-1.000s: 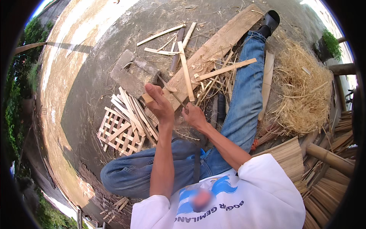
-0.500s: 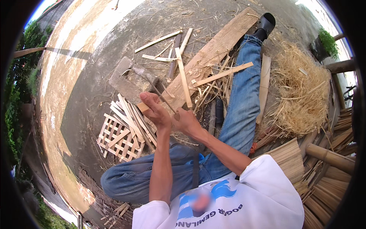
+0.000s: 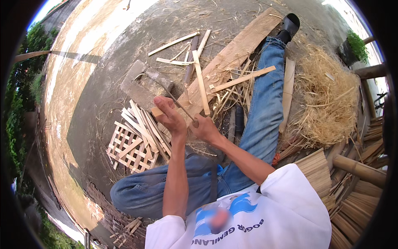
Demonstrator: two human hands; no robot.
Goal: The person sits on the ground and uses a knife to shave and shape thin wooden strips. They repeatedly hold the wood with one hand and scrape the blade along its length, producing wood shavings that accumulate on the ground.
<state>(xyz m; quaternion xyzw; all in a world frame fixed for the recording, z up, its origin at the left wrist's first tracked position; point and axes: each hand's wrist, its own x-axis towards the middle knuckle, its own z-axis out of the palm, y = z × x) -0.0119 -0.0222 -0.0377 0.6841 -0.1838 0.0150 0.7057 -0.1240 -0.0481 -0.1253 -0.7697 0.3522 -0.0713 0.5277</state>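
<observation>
My left hand [image 3: 171, 117] is closed on a short, pale bamboo strip [image 3: 157, 111] whose end juts out beside the fingers, thumb raised. Close on its right, my right hand [image 3: 205, 128] grips a long, thin, dark knife [image 3: 178, 103]. The blade slants up and to the left from the fist, passing just beyond the left hand. Its handle is mostly hidden in the fingers. Under and beyond both hands lies a wide wooden plank [image 3: 232, 54], with loose pale strips [image 3: 200, 81] and shavings on it.
Left of my hands are a stack of strips [image 3: 143, 128] and a woven lattice panel [image 3: 126, 143]. A stone block [image 3: 134, 85] sits beyond them. My outstretched leg [image 3: 265, 91] borders the plank; a shavings heap [image 3: 327, 95] and bamboo poles [image 3: 358, 170] lie right.
My right hand has shifted slightly right with the knife, and the left hand has moved slightly right too. More of the bamboo strip's end shows. The view has shifted a little.
</observation>
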